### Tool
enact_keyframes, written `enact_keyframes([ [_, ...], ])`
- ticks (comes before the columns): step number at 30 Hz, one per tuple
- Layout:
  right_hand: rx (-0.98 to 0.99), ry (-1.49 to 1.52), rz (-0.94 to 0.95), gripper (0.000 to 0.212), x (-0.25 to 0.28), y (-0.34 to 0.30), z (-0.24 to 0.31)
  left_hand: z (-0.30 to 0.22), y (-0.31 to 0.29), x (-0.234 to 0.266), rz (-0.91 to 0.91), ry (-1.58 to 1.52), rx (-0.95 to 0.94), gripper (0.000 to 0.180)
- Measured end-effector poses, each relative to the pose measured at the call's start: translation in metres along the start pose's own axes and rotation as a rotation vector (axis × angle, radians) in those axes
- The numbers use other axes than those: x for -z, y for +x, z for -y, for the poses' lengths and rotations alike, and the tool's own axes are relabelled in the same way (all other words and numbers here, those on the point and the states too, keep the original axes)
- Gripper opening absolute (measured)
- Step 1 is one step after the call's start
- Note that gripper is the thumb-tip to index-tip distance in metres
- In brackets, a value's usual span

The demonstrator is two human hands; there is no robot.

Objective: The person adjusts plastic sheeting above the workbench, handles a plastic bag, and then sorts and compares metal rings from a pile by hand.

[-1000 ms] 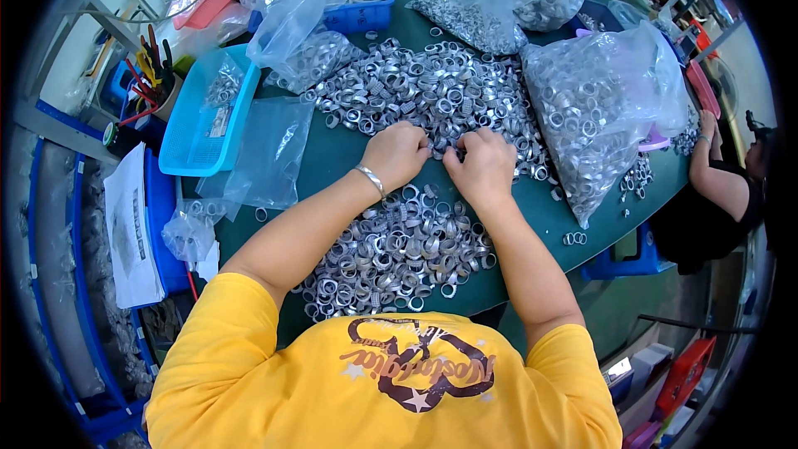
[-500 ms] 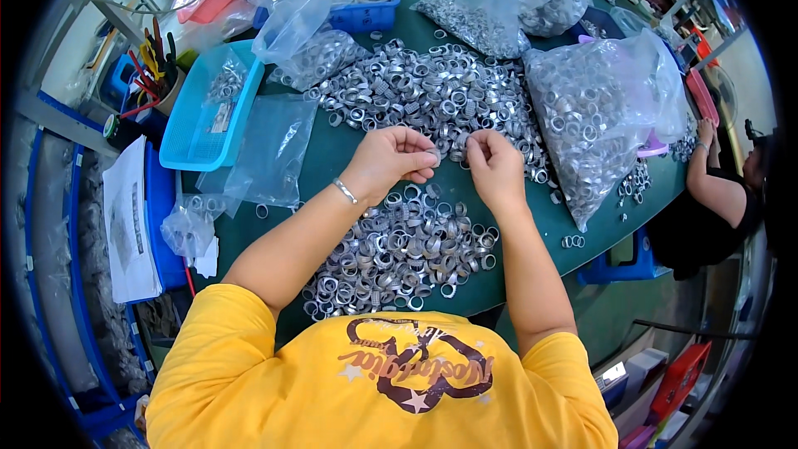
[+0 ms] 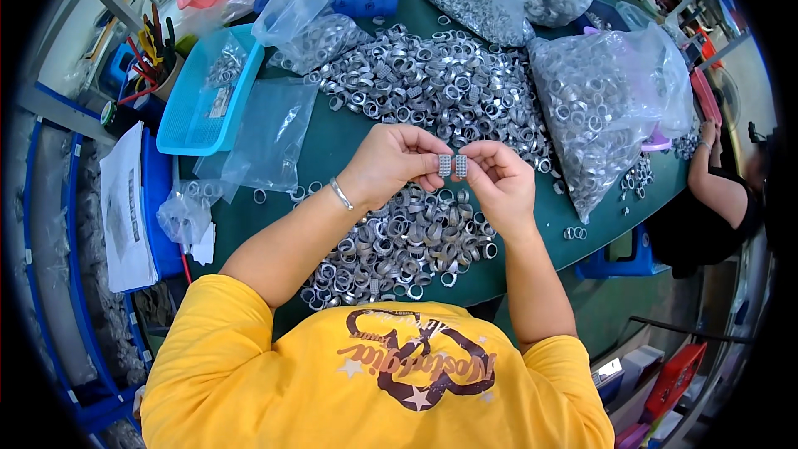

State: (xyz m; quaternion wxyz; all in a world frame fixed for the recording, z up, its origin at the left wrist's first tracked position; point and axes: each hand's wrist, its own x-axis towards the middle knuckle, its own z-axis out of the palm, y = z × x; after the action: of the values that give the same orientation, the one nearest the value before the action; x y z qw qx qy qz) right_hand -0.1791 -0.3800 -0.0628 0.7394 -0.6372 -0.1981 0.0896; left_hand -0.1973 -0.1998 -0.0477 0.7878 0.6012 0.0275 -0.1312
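My left hand [image 3: 391,162] pinches a silver ring [image 3: 445,165] whose wide, dotted face is turned up. In my right hand [image 3: 502,187] a second ring [image 3: 461,166] with a similar dotted face is gripped between thumb and finger. The two rings are held side by side, almost touching. Beyond my hands spreads a large heap of silver rings [image 3: 440,75]. A smaller ring pile [image 3: 403,245] lies between my forearms, close to my body. The bands of the two held rings are mostly hidden by my fingers.
A bulging clear bag of rings [image 3: 594,108] sits to the right. At left are a turquoise basket [image 3: 170,129] and a flat plastic bag [image 3: 278,137]. A blue bin [image 3: 366,4] stands at the back. Another person's arm [image 3: 713,183] reaches in at far right.
My right hand has lifted from the far heap's edge with a ring. Both hands have come together, and the two ring faces now show side by side.
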Motion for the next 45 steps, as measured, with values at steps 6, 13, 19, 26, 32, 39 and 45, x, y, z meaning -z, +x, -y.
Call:
enact_keyframes([
  [6, 0.345, -0.461, 0.107, 0.018, -0.011, -0.008, -0.003, -0.006, -0.018, 0.012, 0.085, 0.493, -0.119, 0.01],
  [13, 0.479, -0.666, 0.263, 0.016, -0.021, -0.026, -0.006, -0.006, -0.037, 0.033, 0.341, 1.088, -0.173, 0.013],
  [19, 0.339, -1.077, -0.108, 0.007, 0.015, 0.026, -0.035, -0.013, -0.026, 0.037, 0.255, 1.128, -0.206, 0.013],
  [26, 0.296, -1.384, -0.141, 0.014, -0.003, 0.047, -0.049, 0.034, 0.045, 0.022, 0.019, 1.32, -0.477, 0.016],
  [32, 0.381, -1.074, -0.155, 0.011, 0.011, 0.039, -0.047, 0.047, 0.052, 0.019, -0.004, 1.346, -0.466, 0.019],
  [39, -0.431, 0.057, -0.2, 0.013, 0.028, 0.01, -0.019, 0.055, 0.061, 0.023, 0.04, 1.346, -0.573, 0.019],
  [45, -0.537, 0.419, -0.125, 0.013, 0.036, -0.002, -0.009, 0.045, 0.054, 0.015, 0.049, 1.011, -0.628, 0.009],
])
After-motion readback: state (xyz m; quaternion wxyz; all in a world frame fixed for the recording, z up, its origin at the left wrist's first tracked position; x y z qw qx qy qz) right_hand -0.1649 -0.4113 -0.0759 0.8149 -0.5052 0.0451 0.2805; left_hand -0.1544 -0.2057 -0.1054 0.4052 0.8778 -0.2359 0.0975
